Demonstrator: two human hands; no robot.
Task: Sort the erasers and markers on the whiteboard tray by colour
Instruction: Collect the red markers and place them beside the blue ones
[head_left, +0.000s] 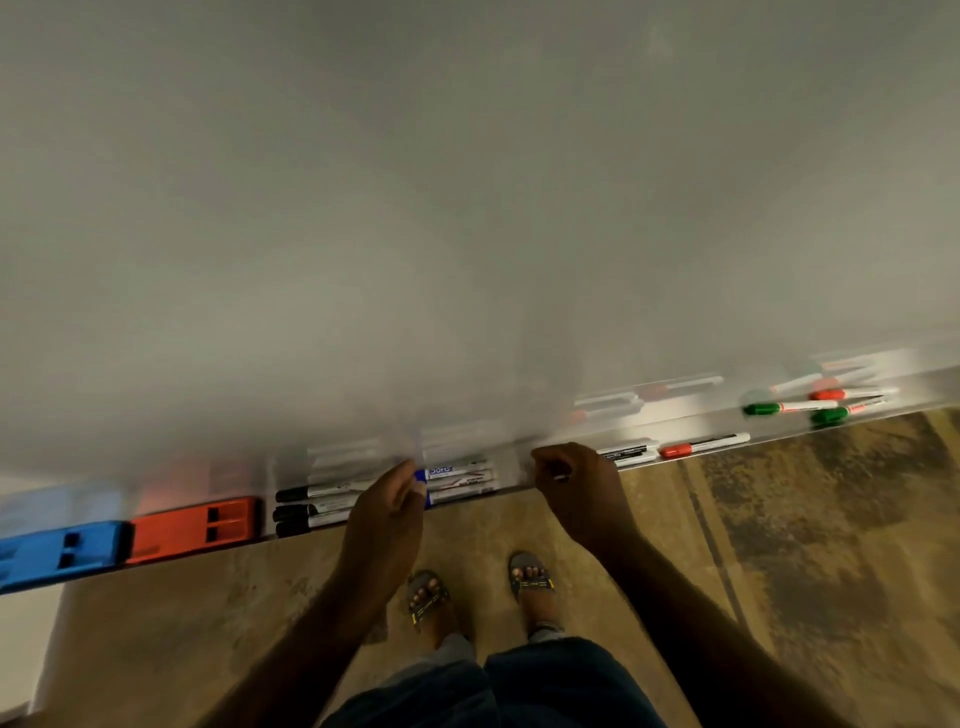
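Observation:
The whiteboard tray (524, 480) runs from lower left to upper right. From the left it holds a blue eraser (52, 553), a red eraser (195, 527), three black markers (311, 509) and a group of blue markers (460, 483). My left hand (387, 501) pinches the blue cap end of one blue marker in that group. My right hand (571, 480) hovers at the tray's front edge with its fingers curled, nothing clearly in them. Just right of it lie two black markers (626, 454) and a red marker (701, 446). Farther right, green markers (789, 408) and a red-capped marker (852, 393) lie mixed.
The whiteboard (467, 208) fills the upper view and dimly mirrors the tray's contents. Below the tray is a brown patterned floor (779, 545), with my sandalled feet (478, 587) close to the board. A pale wall strip (26, 649) shows at the lower left.

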